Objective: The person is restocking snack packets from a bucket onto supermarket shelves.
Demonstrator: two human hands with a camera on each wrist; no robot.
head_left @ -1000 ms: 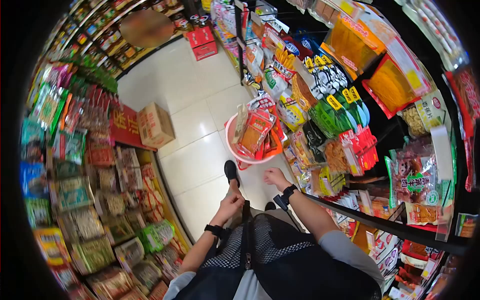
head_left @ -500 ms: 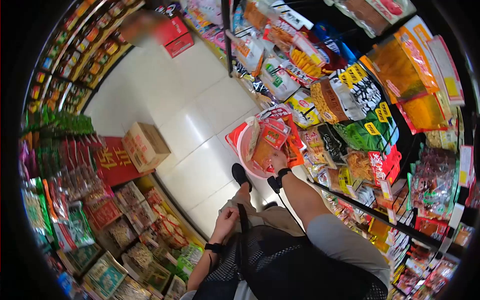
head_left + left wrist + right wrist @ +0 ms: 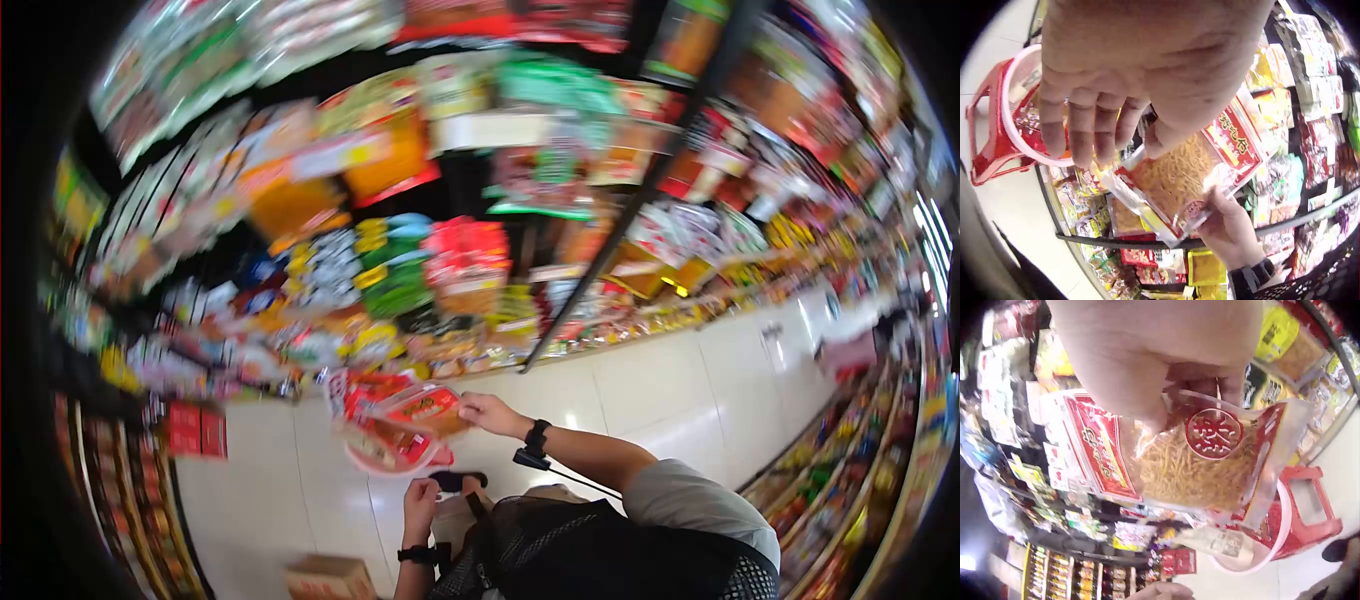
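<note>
My right hand (image 3: 490, 412) pinches a clear bag of shredded brown snack (image 3: 1204, 478) by its edge, thumb on the front face. Red printed bands run along two sides of the bag. In the head view it is held up over a pink basin (image 3: 372, 468), which stands on a red plastic stool (image 3: 1307, 509). More red packets and a pale packet (image 3: 1222, 544) lie inside the basin. Near my body, my left hand (image 3: 420, 510) hangs with loosely bent fingers and nothing in them; it covers much of the left wrist view.
Shelves crowded with snack bags (image 3: 465, 255) curve along the far side, with a black rail (image 3: 640, 190) across them. A red box (image 3: 197, 430) and a brown carton (image 3: 330, 577) stand on the tiled floor (image 3: 255, 500). Jar shelves (image 3: 110, 480) line the left.
My right hand was beside the basin, then reached into it, and has now come up holding the snack bag. The head view has swung to the right. My left hand stays near my body.
</note>
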